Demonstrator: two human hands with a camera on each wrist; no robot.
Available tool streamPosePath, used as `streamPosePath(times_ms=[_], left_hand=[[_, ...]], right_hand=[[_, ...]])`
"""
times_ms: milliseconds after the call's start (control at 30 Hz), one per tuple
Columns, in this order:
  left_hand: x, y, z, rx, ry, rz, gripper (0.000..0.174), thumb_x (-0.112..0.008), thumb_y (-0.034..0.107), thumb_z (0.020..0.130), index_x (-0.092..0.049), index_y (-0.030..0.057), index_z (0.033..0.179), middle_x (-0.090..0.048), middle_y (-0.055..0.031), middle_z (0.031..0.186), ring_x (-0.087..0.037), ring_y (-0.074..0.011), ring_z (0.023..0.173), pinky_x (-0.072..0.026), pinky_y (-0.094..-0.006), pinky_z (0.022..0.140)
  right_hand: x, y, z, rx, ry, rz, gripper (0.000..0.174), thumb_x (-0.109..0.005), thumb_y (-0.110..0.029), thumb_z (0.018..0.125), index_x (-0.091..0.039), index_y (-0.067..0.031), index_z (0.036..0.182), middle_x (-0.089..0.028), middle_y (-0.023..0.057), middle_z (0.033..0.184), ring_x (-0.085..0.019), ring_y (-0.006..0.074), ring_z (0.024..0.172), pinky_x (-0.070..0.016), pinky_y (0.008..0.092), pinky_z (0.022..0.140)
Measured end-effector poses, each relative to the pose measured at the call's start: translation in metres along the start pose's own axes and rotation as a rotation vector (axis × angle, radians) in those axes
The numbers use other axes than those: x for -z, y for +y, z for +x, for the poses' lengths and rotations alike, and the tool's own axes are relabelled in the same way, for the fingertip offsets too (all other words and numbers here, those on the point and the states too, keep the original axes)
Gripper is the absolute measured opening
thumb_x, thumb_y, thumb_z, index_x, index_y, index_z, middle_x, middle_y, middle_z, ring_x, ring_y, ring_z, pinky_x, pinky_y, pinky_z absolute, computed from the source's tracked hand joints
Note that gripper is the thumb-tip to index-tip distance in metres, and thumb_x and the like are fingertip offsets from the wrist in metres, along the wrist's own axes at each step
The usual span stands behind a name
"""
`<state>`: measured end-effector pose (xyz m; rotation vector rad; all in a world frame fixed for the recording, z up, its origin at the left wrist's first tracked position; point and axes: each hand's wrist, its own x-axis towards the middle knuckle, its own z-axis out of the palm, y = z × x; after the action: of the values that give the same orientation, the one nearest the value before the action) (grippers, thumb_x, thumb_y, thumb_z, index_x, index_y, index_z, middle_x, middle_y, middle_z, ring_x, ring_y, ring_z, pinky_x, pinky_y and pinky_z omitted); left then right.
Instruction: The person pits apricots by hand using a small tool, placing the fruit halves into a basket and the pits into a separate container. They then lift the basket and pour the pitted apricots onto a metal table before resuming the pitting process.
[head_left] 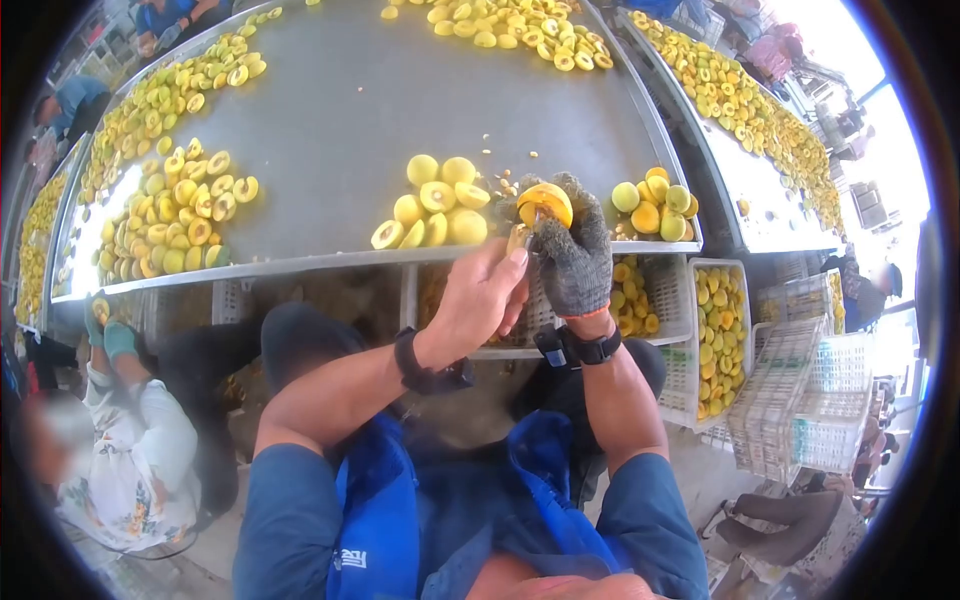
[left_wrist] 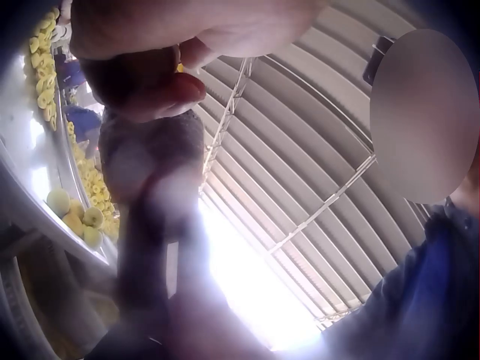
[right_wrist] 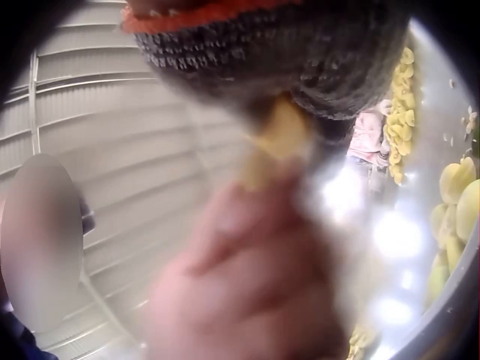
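Observation:
My bare left hand [head_left: 475,300] pinches a small tan-handled tool [head_left: 517,238], its dark metal end against a cut yellow peach [head_left: 549,203]. In the grey knitted glove with an orange cuff, my right hand [head_left: 574,262] grips that peach above the table's near edge. The peach's opened side faces up, orange inside. Blurred in the right wrist view, the left hand [right_wrist: 251,277] reaches up to the peach [right_wrist: 287,129] under the glove. In the left wrist view, the left hand's fingers hide most of the tool.
Yellow peaches, whole and halved [head_left: 440,200], lie on the metal table [head_left: 330,130] left of my hands. Another small pile [head_left: 655,205] is to their right. Small pits [head_left: 486,150] are scattered nearby. Peach-filled crates [head_left: 720,340] stand below at right. Another person [head_left: 125,450] sits at left.

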<state>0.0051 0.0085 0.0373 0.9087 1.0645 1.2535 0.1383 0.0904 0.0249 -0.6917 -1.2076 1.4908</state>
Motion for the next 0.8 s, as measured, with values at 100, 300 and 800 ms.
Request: streamPosePath(times_ms=[100, 300, 800], left_hand=[[-0.001, -0.006, 0.003, 0.002, -0.001, -0.033, 0.035, -0.043, 0.033, 0.11, -0.052, 0.0037, 0.092, -0.053, -0.0031, 0.06, -0.048, -0.0105, 0.044, -0.0396, -0.0254, 0.043], [-0.003, -0.012, 0.004, 0.078, 0.009, -0.201, 0.035, -0.044, 0.034, 0.11, -0.053, 0.0048, 0.093, -0.05, -0.002, 0.059, -0.047, -0.0106, 0.044, -0.0389, -0.0263, 0.04], [0.009, -0.016, 0.014, 0.179, -0.068, -0.281, 0.03, -0.045, 0.029, 0.109, -0.053, 0.0066, 0.091, -0.05, -0.0017, 0.064, -0.044, -0.011, 0.043, -0.0379, -0.0265, 0.039]], right_hand=[[0.009, 0.013, -0.001, 0.04, 0.003, -0.095, 0.053, -0.065, -0.005, 0.097, -0.046, 0.0002, 0.146, -0.061, 0.0118, 0.132, -0.059, 0.0183, 0.117, -0.0497, 0.0326, 0.099], [0.006, 0.013, -0.005, 0.162, -0.029, -0.486, 0.062, -0.064, -0.004, 0.097, -0.039, 0.001, 0.153, -0.063, 0.0143, 0.134, -0.059, 0.0193, 0.12, -0.0465, 0.0331, 0.104], [0.014, 0.019, 0.0, -0.033, -0.083, -0.34, 0.055, -0.063, -0.003, 0.097, -0.046, 0.0006, 0.15, -0.06, 0.0109, 0.142, -0.055, 0.0157, 0.125, -0.0431, 0.0303, 0.107]])
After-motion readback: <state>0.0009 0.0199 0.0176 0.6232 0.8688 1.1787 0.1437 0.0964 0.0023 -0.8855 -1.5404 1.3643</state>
